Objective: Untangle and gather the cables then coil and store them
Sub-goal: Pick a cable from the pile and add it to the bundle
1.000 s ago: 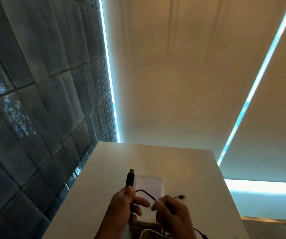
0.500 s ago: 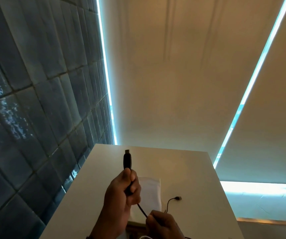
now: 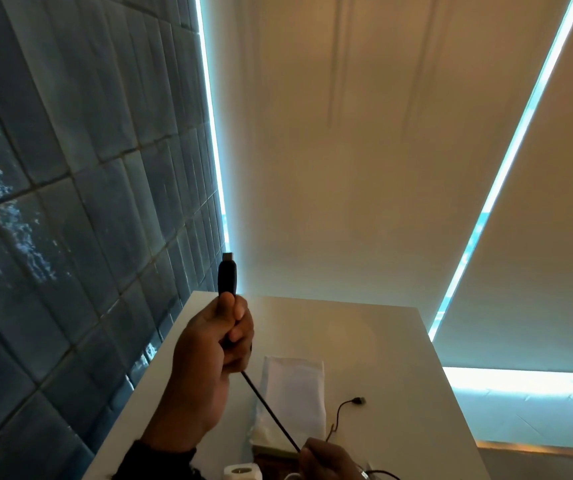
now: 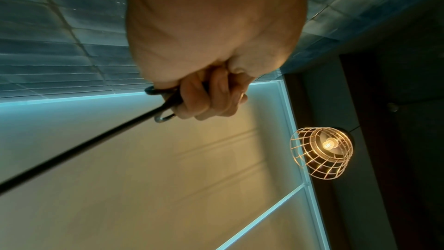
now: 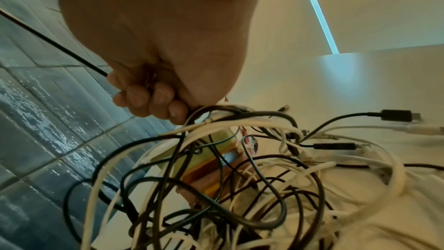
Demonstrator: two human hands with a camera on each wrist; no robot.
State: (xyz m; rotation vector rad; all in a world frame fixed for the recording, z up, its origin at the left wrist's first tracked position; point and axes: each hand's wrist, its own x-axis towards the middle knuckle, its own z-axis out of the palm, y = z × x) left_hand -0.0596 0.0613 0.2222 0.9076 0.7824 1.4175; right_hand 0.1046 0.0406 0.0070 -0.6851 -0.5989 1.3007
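Observation:
My left hand (image 3: 224, 336) is raised above the white table (image 3: 364, 334) and grips a black cable (image 3: 271, 412) just below its black plug (image 3: 227, 277), which points up. The cable runs taut down and right to my right hand (image 3: 326, 459), which grips it at the frame's bottom edge. In the left wrist view the left hand (image 4: 211, 100) is curled round the black cable (image 4: 79, 145). In the right wrist view the right hand (image 5: 149, 100) holds the black cable (image 5: 52, 43) above a tangle of black and white cables (image 5: 240, 187) on the table.
A white cloth pouch (image 3: 293, 396) lies flat on the table beside a thin black cable end (image 3: 356, 400). A small white adapter (image 3: 242, 472) sits at the near edge. A dark tiled wall (image 3: 70, 202) stands on the left. A stack of coloured pads (image 5: 211, 168) lies under the tangle.
My left hand has risen with the plug, pulling the black cable straight. My right hand has dropped lower toward the frame's bottom edge and slid along the cable.

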